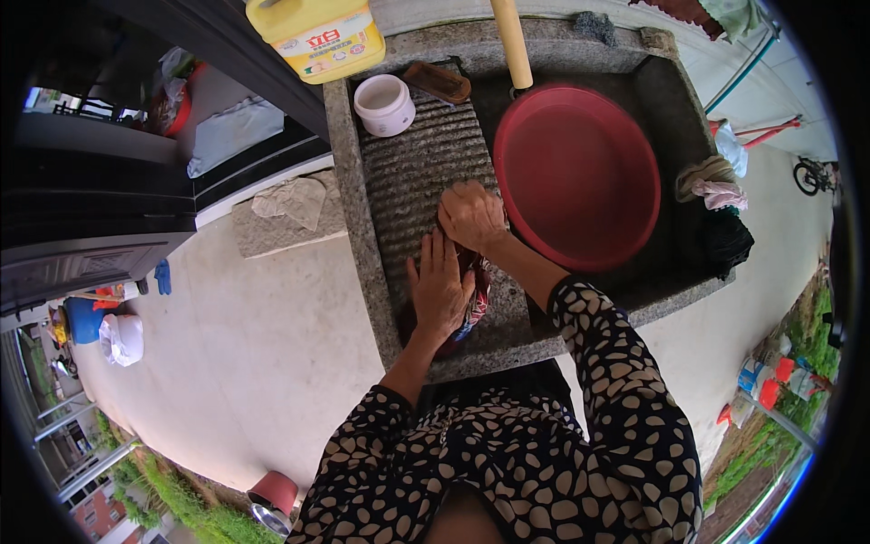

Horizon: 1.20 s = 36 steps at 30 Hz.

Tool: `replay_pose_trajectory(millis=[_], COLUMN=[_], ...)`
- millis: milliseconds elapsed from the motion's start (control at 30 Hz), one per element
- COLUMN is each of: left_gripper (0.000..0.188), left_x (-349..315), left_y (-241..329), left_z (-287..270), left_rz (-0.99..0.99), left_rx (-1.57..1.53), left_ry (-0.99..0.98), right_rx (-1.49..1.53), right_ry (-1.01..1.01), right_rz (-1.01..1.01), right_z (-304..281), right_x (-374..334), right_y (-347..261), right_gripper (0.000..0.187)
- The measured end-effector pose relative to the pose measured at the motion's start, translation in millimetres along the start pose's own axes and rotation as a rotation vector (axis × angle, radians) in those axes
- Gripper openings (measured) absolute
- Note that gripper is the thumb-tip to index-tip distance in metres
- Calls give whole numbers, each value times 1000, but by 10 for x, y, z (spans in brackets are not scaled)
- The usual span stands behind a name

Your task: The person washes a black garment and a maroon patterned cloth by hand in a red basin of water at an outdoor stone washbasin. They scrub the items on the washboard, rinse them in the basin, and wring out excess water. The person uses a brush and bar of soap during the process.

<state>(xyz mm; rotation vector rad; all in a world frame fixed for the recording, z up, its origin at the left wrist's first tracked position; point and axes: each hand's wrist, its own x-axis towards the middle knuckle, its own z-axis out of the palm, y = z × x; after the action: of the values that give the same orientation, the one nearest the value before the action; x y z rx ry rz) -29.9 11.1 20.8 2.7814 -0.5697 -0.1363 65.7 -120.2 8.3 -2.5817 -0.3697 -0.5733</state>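
A dark patterned cloth (478,306) with red, white and blue in it lies bunched on the ridged stone washboard (412,181) of the sink. My left hand (440,288) rests flat on the cloth, its fingers stretched out over the ridges. Just beyond it, my right hand (475,216) is closed, its curled fingers pressing a part of the cloth against the board. Most of that part is hidden under the hand. Right of the board, a red basin (580,177) of cloudy water stands in the sink's deeper side, near my right forearm.
A white tub (384,105) and a wooden scrubbing brush (438,82) sit at the board's far end. A yellow jug (317,38) stands beyond the far left corner. Wet cloths (720,213) hang over the right stone rim (696,100). A pale handle (512,45) rises behind the basin.
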Motion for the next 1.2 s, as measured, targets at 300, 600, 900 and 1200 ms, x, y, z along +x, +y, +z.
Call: replay_pose_trajectory(millis=[300,600,900,1200], left_gripper=[73,69,65,19], left_x=[8,15,-197,568], left_y=[-34,5,45,653], left_z=[45,104,-273,-1034], left_rz=[-68,-23,-142,-178], left_rx=[-87,-121,-258,-1522], left_ry=[32,125,55,-150], right_rx=[55,-26,795,1242], right_ry=[-179,36,204,606], right_rz=[-44,268,827,720], right_z=[-335,178,-851,-3089], right_x=[-238,301,27,53], right_y=[-238,99,946,1453], right_gripper=[17,21,18,13])
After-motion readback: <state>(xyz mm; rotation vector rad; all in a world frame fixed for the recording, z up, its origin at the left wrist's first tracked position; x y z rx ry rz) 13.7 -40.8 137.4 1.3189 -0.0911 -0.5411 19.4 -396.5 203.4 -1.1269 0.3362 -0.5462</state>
